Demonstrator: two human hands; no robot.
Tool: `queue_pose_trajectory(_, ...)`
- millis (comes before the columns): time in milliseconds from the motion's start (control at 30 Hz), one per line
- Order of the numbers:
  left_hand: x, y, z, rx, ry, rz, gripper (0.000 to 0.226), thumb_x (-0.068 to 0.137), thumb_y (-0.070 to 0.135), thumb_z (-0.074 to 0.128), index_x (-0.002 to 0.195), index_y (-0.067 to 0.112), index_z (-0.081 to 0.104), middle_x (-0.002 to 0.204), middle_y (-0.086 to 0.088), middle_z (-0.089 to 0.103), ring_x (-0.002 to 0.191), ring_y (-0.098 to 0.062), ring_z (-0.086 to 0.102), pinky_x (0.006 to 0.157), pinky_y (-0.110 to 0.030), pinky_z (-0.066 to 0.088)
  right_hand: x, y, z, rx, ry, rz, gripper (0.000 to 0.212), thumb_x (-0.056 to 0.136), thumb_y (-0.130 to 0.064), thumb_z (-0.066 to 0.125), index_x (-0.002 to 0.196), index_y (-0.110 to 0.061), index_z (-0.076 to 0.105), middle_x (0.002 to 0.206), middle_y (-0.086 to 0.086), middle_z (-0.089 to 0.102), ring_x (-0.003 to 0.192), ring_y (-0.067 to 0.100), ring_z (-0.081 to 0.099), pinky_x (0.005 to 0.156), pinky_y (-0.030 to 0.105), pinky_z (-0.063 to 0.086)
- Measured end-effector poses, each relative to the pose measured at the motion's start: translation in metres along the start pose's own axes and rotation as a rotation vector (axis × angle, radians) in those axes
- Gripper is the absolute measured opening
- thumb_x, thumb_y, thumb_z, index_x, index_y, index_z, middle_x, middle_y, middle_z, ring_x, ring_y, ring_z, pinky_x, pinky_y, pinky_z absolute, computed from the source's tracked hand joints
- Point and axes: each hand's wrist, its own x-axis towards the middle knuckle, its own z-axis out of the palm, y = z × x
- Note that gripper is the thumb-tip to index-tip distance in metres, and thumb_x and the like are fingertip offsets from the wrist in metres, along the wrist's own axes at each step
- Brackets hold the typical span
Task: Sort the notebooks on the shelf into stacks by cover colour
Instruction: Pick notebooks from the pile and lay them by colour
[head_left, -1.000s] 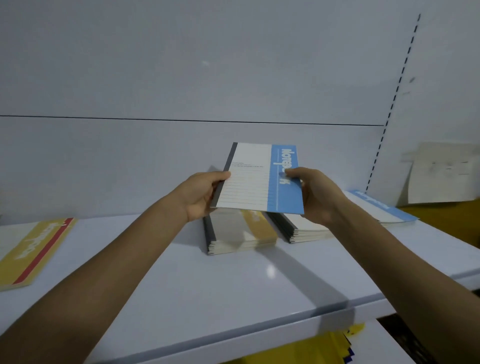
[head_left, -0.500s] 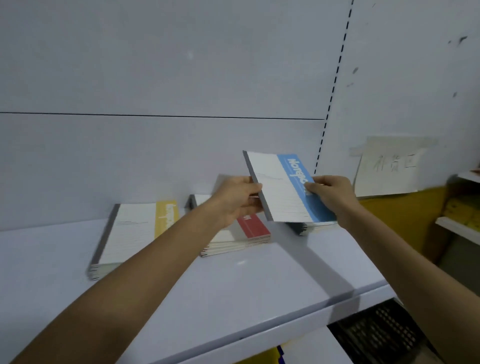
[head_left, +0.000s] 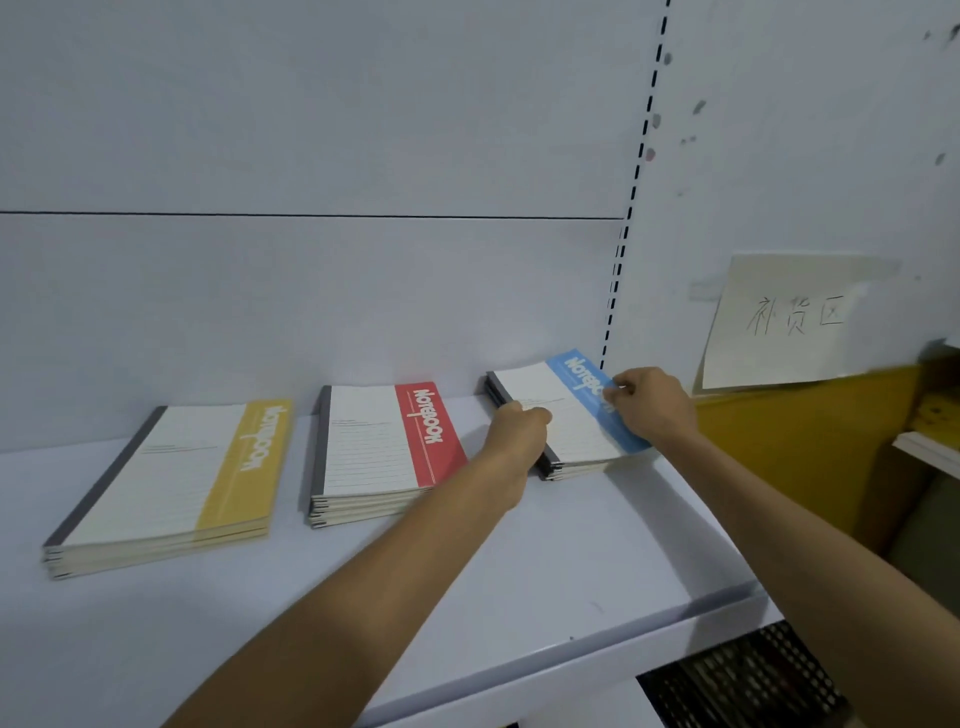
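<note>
The blue notebook (head_left: 561, 415) lies on top of the blue stack (head_left: 571, 467), at the right end of the shelf (head_left: 519, 571). Its long axis runs away from the person, far end angled left; spine to the left, blue band to the right. The left hand (head_left: 511, 441) closes its grip on the spine edge, fingers curled; the right hand (head_left: 654, 405) pinches the blue band edge. Release calls for squaring the near right corner, which appears to overhang. The red stack (head_left: 384, 452) and yellow stack (head_left: 171, 478) lie apart to the left; a paper sign (head_left: 795, 322) hangs on the right wall
</note>
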Motion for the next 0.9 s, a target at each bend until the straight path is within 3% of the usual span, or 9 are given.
queue_pose_trajectory(133,-0.004,-0.013,0.001,0.264,-0.027,0.17,0.034,0.094,0.019,0.05,0.127,0.012,0.049,0.126,0.0,0.055,0.108,-0.016,0.055,0.088,-0.026,0.044,0.007,0.007,0.009,0.028,-0.019,0.037,0.031,0.093,-0.032,0.056,0.118,-0.016,0.064,0.113,0.008,0.067,0.093,0.025,0.059,0.075,0.033,0.047)
queue_pose_trajectory(233,-0.006,-0.029,0.002,0.599,-0.049,0.323,0.051,0.093,0.032,0.055,0.136,0.009,0.038,0.145,-0.002,0.032,0.123,-0.015,0.044,0.095,-0.022,0.038,0.009,0.009,0.015,0.012,-0.045,0.037,0.041,0.092,-0.038,0.057,0.128,-0.018,0.057,0.121,0.005,0.064,0.106,0.025,0.058,0.08,0.034,0.045)
queue_pose_trajectory(333,-0.005,-0.036,-0.001,0.786,-0.058,0.365,0.066,0.09,0.036,0.06,0.143,0.007,0.032,0.155,-0.01,0.018,0.134,-0.02,0.035,0.106,-0.03,0.037,0.013,0.011,0.019,0.005,-0.066,-0.004,0.029,0.094,-0.034,0.055,0.115,-0.017,0.065,0.116,0.006,0.066,0.092,0.022,0.058,0.073,0.031,0.046)
queue_pose_trajectory(500,-0.009,-0.033,-0.001,0.925,-0.042,0.367,0.071,0.095,0.029,0.054,0.151,0.011,0.013,0.16,-0.01,-0.005,0.138,-0.023,0.033,0.108,-0.028,0.03,0.017,0.015,0.021,-0.038,-0.098,-0.054,0.025,0.096,-0.031,0.052,0.109,-0.017,0.069,0.112,0.006,0.068,0.088,0.022,0.059,0.074,0.034,0.05)
queue_pose_trajectory(667,-0.01,-0.035,0.0,0.993,-0.023,0.378,0.071,0.097,0.031,0.051,0.151,0.011,0.01,0.16,-0.009,-0.009,0.142,-0.023,0.025,0.109,-0.033,0.032,0.016,0.02,0.023,0.051,-0.047,-0.064,0.023,0.095,-0.027,0.054,0.107,-0.019,0.071,0.111,0.002,0.069,0.076,0.014,0.054,0.053,0.023,0.035)
queue_pose_trajectory(800,-0.011,-0.037,0.001,1.088,0.029,0.385,0.07,0.097,0.037,0.048,0.151,0.01,0.012,0.16,-0.01,-0.005,0.146,-0.022,0.008,0.108,-0.039,0.033,0.009,0.016,0.022,-0.109,0.0,-0.119,0.027,0.097,-0.024,0.045,0.102,-0.017,0.07,0.105,0.006,0.07,0.082,0.023,0.059,0.063,0.029,0.045)
queue_pose_trajectory(900,-0.013,-0.037,0.002,1.107,0.028,0.381,0.069,0.099,0.04,0.041,0.151,0.008,0.009,0.159,-0.012,-0.007,0.147,-0.022,0.001,0.11,-0.04,0.03,0.007,0.01,0.019,-0.236,-0.01,-0.122,0.028,0.098,-0.026,0.041,0.104,-0.018,0.067,0.105,0.007,0.068,0.082,0.023,0.057,0.064,0.031,0.045)
